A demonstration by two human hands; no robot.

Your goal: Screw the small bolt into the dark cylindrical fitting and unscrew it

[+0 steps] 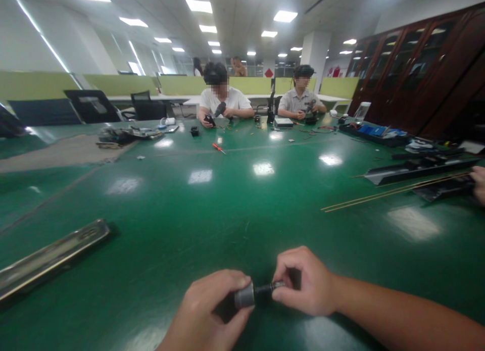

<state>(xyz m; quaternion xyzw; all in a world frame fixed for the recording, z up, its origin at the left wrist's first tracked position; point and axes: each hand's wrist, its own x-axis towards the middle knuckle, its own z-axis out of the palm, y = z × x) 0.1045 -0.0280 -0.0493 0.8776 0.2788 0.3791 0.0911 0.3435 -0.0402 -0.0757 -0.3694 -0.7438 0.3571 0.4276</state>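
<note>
Near the front of the green table, my left hand (pixel 212 300) grips a short grey cylinder (pixel 244 295) between thumb and fingers. A thin dark shaft (pixel 262 289) sticks out of the cylinder's right end. At the shaft's far end, my right hand (pixel 305 283) pinches a small metallic end piece (pixel 278 285), partly covered by the fingertips. The cylinder and shaft lie roughly level, just above the tabletop. What exact kind of part this is, I cannot make out.
A long metal bar (pixel 56 257) lies at left. Thin brass-coloured rods (pixel 379 193) and dark metal channels (pixel 420 170) are at right, beside another person's hand (pixel 479 183). A red screwdriver (pixel 217 148) lies farther back. Two people (pixel 226 101) (pixel 302 99) work across the table.
</note>
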